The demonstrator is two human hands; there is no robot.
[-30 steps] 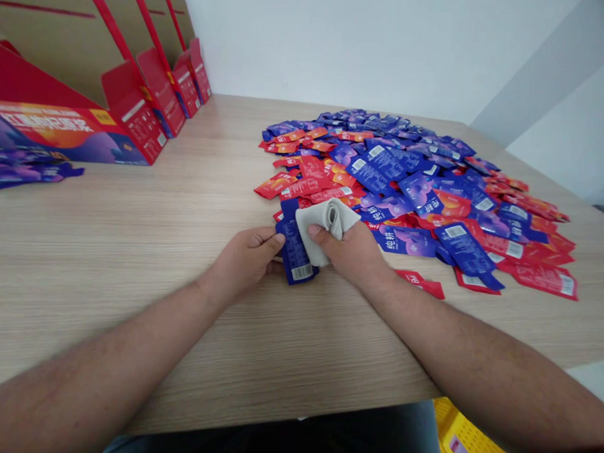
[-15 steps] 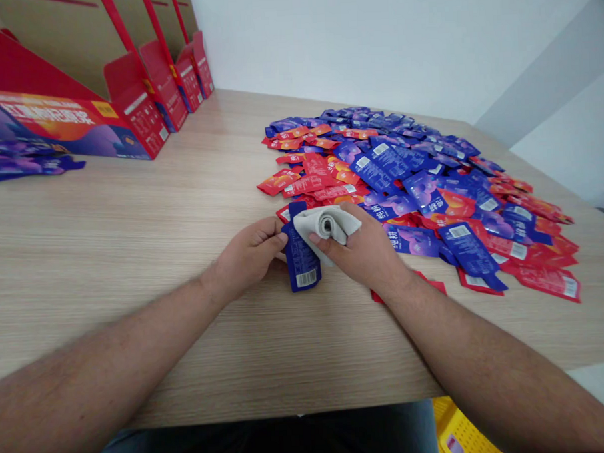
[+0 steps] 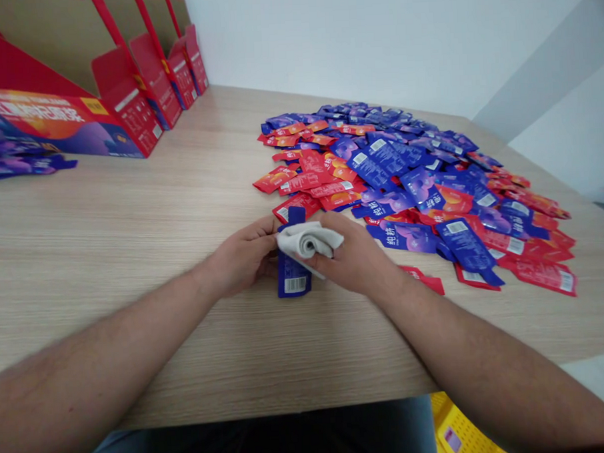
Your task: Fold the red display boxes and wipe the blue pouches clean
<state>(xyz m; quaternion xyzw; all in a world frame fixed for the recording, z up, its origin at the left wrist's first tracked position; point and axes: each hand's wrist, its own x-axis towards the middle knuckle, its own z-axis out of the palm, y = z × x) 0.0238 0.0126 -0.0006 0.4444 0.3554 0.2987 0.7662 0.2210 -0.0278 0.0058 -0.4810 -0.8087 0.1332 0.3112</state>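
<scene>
Between thumb and fingers, my left hand (image 3: 248,255) grips a blue pouch (image 3: 294,284) by its left edge, its barcode end toward me. My right hand (image 3: 353,254) is closed on a rolled white cloth (image 3: 307,239), which lies across the middle of the pouch and covers part of its print. Both hands are just above the table, in front of a large heap of blue and red pouches (image 3: 379,160). A red pouch (image 3: 424,279) lies partly hidden behind my right forearm.
Open red display boxes (image 3: 121,114) stand in a row at the back left. Several blue pouches (image 3: 19,159) lie before the nearest one. A yellow basket (image 3: 461,426) sits below the table's front edge at right. A white wall (image 3: 349,44) rises behind the table (image 3: 146,213).
The white cloth in my right hand has moved left across the pouch, now covering its middle. The view has shifted slightly. My left hand keeps its hold on the pouch.
</scene>
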